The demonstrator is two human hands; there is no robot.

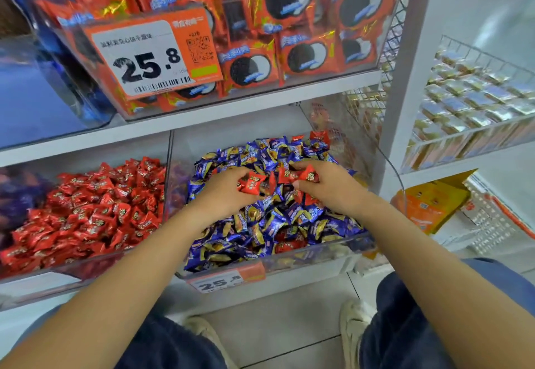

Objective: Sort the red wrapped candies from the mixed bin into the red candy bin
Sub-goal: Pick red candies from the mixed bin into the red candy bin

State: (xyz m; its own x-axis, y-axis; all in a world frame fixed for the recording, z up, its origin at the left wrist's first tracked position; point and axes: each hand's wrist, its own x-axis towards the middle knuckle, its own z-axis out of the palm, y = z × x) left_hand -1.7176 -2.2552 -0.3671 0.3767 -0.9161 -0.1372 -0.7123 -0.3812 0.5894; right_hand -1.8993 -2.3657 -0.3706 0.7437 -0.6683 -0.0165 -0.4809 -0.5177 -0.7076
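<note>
Your left hand [224,187] pinched one red candy [251,184] and your right hand [321,185] gripped a couple more [299,176], both over the mixed bin [318,255] of blue wrappers. The red candy bin [34,277] sat just beside it, to your left.

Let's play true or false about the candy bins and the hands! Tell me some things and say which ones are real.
1. The left hand holds a red candy. True.
2. The right hand is empty. False: it holds red candies too.
3. The red candy bin is left of the mixed bin. True.
4. The mixed bin holds mostly green candies. False: mostly blue candies, with a few red.
5. Both hands are over the red candy bin. False: they are over the mixed bin.
</note>
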